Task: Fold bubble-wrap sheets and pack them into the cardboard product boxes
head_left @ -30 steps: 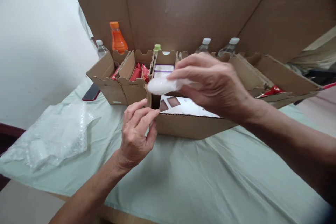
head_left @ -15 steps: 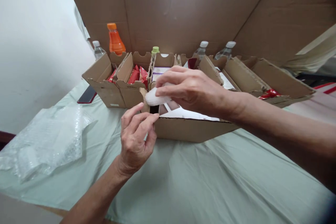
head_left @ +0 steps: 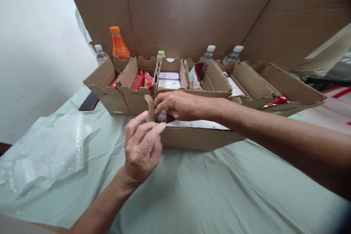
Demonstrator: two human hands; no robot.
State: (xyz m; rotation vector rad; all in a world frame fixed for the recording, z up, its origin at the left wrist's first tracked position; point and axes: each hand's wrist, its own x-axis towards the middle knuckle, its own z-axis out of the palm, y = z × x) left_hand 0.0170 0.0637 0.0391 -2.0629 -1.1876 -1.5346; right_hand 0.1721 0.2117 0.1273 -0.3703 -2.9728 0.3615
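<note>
In front of me stands a small cardboard box [head_left: 201,140] with a white printed item [head_left: 204,124] inside. My right hand [head_left: 178,105] reaches down into its left end, fingers curled round a whitish wrapped bundle [head_left: 161,116], perhaps bubble wrap, of which only a part shows. My left hand [head_left: 142,142] grips the box at its front left corner, fingertips against the raised side flap [head_left: 150,108] and the front edge. The right hand hides part of the box's interior.
Behind the box runs a row of cardboard bins [head_left: 108,98] holding red packets [head_left: 144,80] and white packs [head_left: 169,80]. Bottles, including an orange bottle [head_left: 119,45], stand before a tall cardboard panel [head_left: 192,14]. Bubble wrap [head_left: 52,146] and a phone [head_left: 89,101] lie left on the green cloth [head_left: 208,186].
My right hand has moved down and slightly left, lowering the white bundle from above the rim into the box's left end. My left hand stays at the corner.
</note>
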